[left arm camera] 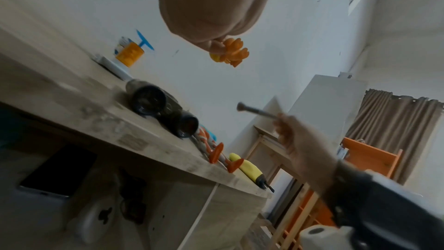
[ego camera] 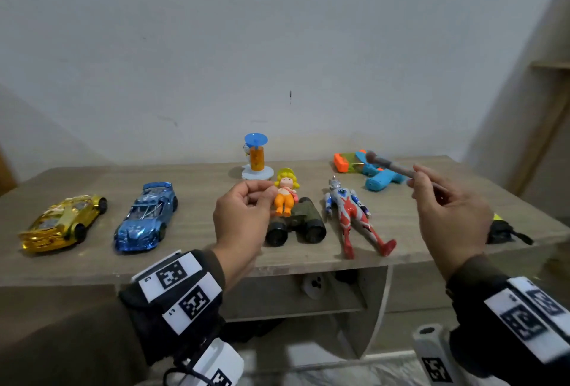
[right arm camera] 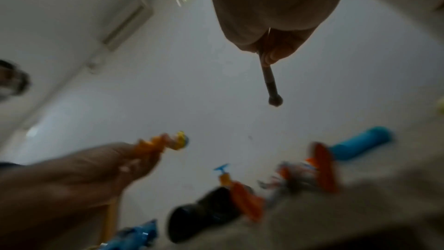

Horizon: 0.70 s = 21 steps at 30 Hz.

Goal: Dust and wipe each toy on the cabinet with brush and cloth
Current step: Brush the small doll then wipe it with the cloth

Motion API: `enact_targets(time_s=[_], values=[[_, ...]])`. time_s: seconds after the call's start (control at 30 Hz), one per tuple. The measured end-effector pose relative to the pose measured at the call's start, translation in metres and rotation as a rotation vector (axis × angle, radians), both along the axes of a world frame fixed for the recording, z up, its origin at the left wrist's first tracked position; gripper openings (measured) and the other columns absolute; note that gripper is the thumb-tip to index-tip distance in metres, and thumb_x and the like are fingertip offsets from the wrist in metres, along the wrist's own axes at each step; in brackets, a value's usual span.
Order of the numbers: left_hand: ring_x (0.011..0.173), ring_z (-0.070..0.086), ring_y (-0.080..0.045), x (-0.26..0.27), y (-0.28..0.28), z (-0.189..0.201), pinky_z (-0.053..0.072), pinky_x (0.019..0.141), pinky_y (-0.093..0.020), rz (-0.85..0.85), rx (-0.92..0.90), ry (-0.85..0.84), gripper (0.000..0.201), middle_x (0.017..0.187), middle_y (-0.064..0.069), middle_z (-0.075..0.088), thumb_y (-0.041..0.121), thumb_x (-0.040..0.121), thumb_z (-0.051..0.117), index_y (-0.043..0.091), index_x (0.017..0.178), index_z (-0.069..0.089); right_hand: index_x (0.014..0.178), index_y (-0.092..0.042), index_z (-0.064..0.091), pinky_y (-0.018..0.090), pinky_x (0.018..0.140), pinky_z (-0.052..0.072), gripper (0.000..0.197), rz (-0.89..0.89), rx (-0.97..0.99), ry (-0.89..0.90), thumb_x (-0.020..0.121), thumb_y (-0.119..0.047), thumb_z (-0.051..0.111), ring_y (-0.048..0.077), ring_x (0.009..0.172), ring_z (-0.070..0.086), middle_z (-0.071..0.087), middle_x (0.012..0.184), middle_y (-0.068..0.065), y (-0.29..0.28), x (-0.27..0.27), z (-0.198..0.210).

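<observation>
Now your left hand (ego camera: 243, 216) pinches the small doll (ego camera: 286, 193) by its side, lifted clear of the worktop (ego camera: 197, 240) above the binoculars (ego camera: 297, 225); your right hand (ego camera: 450, 216), at 3 o'clock from it, has its fingers curled round the brush (ego camera: 388, 165), head aimed at the doll but well apart. Bring the head across gently and keep that pinch firm. No cloth shows. From 9 to 3 o'clock lie the gold car (ego camera: 61, 223), blue car (ego camera: 146, 217), hero figure (ego camera: 354, 216) and water gun (ego camera: 367, 170), so mind them
</observation>
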State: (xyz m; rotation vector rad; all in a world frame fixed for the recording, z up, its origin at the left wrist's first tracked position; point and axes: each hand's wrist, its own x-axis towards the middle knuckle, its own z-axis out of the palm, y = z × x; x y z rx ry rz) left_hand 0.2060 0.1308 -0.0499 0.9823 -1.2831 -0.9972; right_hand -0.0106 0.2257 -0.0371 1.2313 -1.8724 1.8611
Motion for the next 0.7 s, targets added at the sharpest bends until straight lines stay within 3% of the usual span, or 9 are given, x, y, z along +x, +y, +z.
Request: enact_targets(time_s=[0.07,0.2,0.3,0.43,0.5,0.6,0.7], values=[[0.082,0.070,-0.019,-0.017,0.005,0.000,0.057,0.076,-0.034,-0.042,-0.009,-0.010,0.013,0.083,-0.003,0.072,0.014,0.084,0.067,0.026,0.078,0.065,0.106,-0.013,0.070,0.018,0.072,0.037,0.022,-0.131,0.133,-0.016,0.089,-0.017,0.058,0.018,0.081,0.062,0.073,0.093,0.013,0.002,-0.028,-0.019],[0.083,0.070,-0.021,-0.050,0.008,-0.006,0.057,0.078,-0.037,-0.114,0.007,-0.042,0.009,0.084,-0.003,0.073,0.015,0.083,0.067,0.023,0.080,0.066,0.108,-0.007,0.069,0.022,0.081,0.032,0.024,-0.231,0.312,-0.025,0.088,-0.012,0.058,0.030,0.100,0.063,0.070,0.103,0.019,0.000,-0.070,-0.057],[0.079,0.070,-0.019,-0.073,0.009,-0.011,0.057,0.076,-0.037,-0.156,0.008,-0.064,0.009,0.079,0.001,0.073,0.016,0.083,0.068,0.024,0.078,0.068,0.109,-0.009,0.069,0.028,0.075,0.035,0.024,-0.240,0.405,-0.018,0.088,-0.014,0.057,0.033,0.093,0.064,0.070,0.099,0.022,-0.011,-0.091,-0.078],[0.062,0.065,-0.004,-0.095,0.011,-0.012,0.051,0.057,-0.017,-0.213,-0.011,-0.039,0.011,0.075,0.000,0.070,0.010,0.084,0.065,0.020,0.081,0.066,0.097,-0.006,0.073,0.034,0.066,0.044,0.018,-0.235,0.403,0.160,0.081,-0.009,0.064,0.039,0.079,0.063,0.068,0.081,0.024,-0.026,-0.103,-0.099],[0.058,0.063,0.000,-0.104,0.011,-0.012,0.048,0.053,-0.012,-0.223,-0.011,-0.044,0.009,0.075,-0.002,0.070,0.009,0.084,0.065,0.017,0.082,0.066,0.086,-0.005,0.075,0.030,0.056,0.044,0.014,-0.237,0.378,0.257,0.073,-0.006,0.070,0.036,0.065,0.062,0.063,0.065,0.019,-0.031,-0.105,-0.106],[0.066,0.065,-0.008,-0.114,0.008,-0.015,0.054,0.061,-0.018,-0.214,-0.008,-0.059,0.010,0.078,-0.003,0.071,0.009,0.084,0.065,0.019,0.082,0.066,0.079,-0.004,0.074,0.026,0.052,0.045,0.012,-0.237,0.334,0.326,0.067,-0.004,0.074,0.033,0.059,0.060,0.060,0.060,0.014,-0.034,-0.111,-0.110],[0.072,0.067,-0.013,-0.122,0.005,-0.021,0.054,0.067,-0.027,-0.205,0.017,-0.078,0.012,0.079,-0.001,0.071,0.011,0.083,0.066,0.022,0.080,0.066,0.084,-0.002,0.074,0.030,0.064,0.047,0.017,-0.271,0.286,0.301,0.071,-0.011,0.068,0.036,0.070,0.063,0.066,0.072,0.017,-0.036,-0.130,-0.099]])
